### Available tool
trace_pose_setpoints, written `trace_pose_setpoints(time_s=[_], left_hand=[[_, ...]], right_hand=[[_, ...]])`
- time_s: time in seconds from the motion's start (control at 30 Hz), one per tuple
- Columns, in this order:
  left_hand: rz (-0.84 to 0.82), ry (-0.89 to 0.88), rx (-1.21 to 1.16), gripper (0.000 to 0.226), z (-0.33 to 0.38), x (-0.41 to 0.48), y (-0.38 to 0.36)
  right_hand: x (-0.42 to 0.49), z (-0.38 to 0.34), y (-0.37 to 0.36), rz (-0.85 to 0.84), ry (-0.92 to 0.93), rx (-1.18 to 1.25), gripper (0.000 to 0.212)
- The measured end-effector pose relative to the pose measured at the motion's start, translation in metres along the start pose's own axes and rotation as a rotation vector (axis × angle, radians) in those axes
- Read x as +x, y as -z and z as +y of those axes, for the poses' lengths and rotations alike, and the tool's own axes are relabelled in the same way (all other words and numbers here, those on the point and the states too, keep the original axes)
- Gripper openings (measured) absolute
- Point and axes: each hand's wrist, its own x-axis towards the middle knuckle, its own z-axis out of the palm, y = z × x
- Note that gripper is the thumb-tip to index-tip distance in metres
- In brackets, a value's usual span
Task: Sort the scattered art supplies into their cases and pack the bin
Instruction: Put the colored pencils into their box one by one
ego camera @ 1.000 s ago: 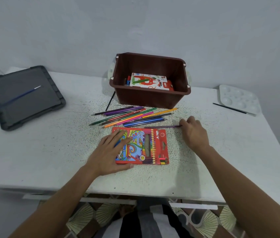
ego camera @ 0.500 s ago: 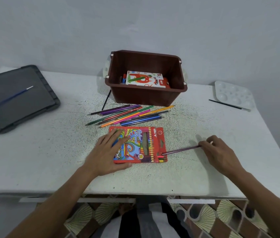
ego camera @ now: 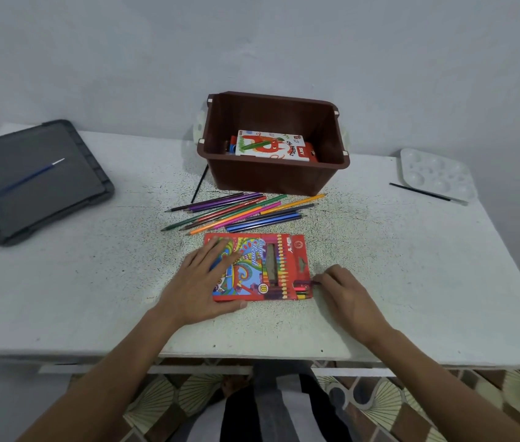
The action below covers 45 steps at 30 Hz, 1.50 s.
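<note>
Sitting on the white table, the brown bin has one pastel box inside. A pile of loose pencils lies between the bin and the red pencil box, so I think most of the sorting is not done yet, and this box is not in the bin. The left hand lies flat on the pencil box with straight fingers and holds it down. The right hand pinches the end of a purple pencil, which is almost all inside the box's open end.

Soft, diffuse light is falling evenly, casting only faint shadows on the tabletop. Wide-angle distortion is bowing the frame edges.
</note>
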Motion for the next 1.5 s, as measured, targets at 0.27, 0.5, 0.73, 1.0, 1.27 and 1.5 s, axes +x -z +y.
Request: trace_pose_setpoints(time_s=[0.27, 0.5, 0.73, 1.0, 1.27, 1.5], left_hand=[[0.012, -0.006, 0.004, 0.095, -0.001, 0.000, -0.001], [0.018, -0.010, 0.014, 0.094, -0.002, 0.001, -0.002], [0.019, -0.011, 0.013, 0.094, -0.002, 0.002, -0.002], [0.028, -0.008, -0.009, 0.094, -0.001, 0.000, -0.001], [0.026, -0.008, -0.009, 0.094, -0.001, 0.001, -0.001], [0.026, 0.015, -0.013, 0.095, 0.001, 0.002, 0.000]], right_hand=[[0.007, -0.008, -0.008, 0.058, 0.009, 0.165, 0.035], [0.023, 0.002, -0.004, 0.053, -0.120, 0.275, 0.033], [0.075, 0.023, -0.011, 0.081, -0.269, 0.134, 0.033], [0.112, 0.035, -0.007, 0.012, -0.288, 0.032, 0.033], [0.103, 0.035, -0.002, 0.004, -0.217, -0.151, 0.018], [0.064, 0.064, 0.024, -0.009, -0.210, -0.265, 0.014]])
